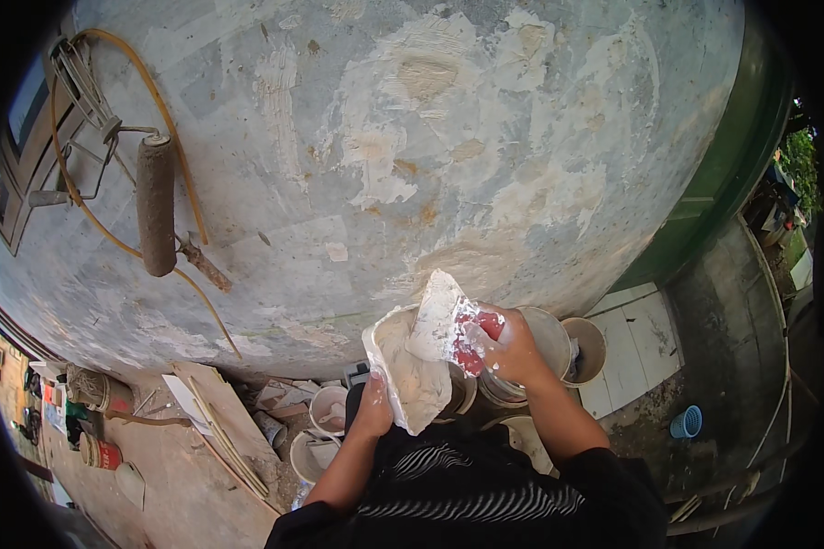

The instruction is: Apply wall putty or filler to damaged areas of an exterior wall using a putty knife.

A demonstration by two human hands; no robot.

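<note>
My left hand [374, 409] grips the side of a pale, putty-caked pan [403, 380] and holds it tilted in front of my body. In my right hand [519, 349] is a putty knife [440, 316], its red handle smeared with white putty. The knife's broad blade, thickly coated in white, lies over the upper right of the pan; whether it touches the inside I cannot tell. White smears cover the fingers of the right hand. Beyond both hands rises a grey wall [320, 183] with rough patches of putty.
A paint roller [156, 206] and a yellow hose [151, 82] hang on the wall at left. Several buckets stand at its foot, including a whitish one [584, 352]. Boards [215, 412] lean at lower left. A blue basket [686, 423] sits at right, near a green door [696, 206].
</note>
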